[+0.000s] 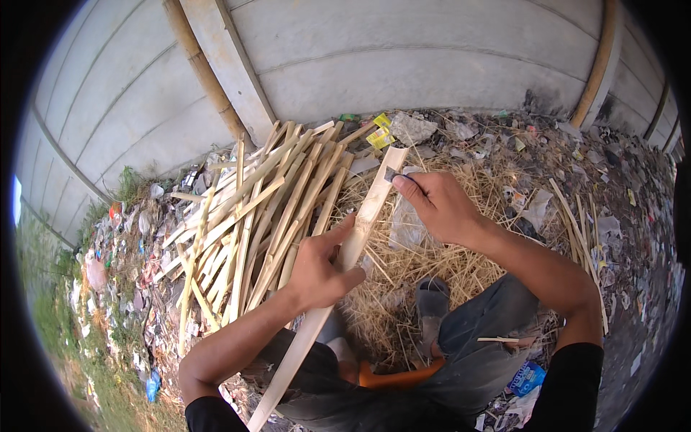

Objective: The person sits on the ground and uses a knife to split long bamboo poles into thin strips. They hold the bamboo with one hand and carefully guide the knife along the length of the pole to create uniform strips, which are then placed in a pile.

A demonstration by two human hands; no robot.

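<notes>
My left hand (322, 268) grips the middle of a long pale bamboo slat (374, 198) that runs from my lap up toward the wall. My right hand (437, 205) is closed around a small dark blade (391, 173), pressed against the slat's right edge near its upper end. A thin bamboo sliver (498, 339) lies on my grey trouser leg.
A pile of split bamboo strips (252, 216) lies to the left. Dry straw and shavings (403, 266) cover the ground in front. More strips (579, 223) lie at the right. Litter is scattered along a concrete wall (403, 65). An orange handle (403, 376) rests between my legs.
</notes>
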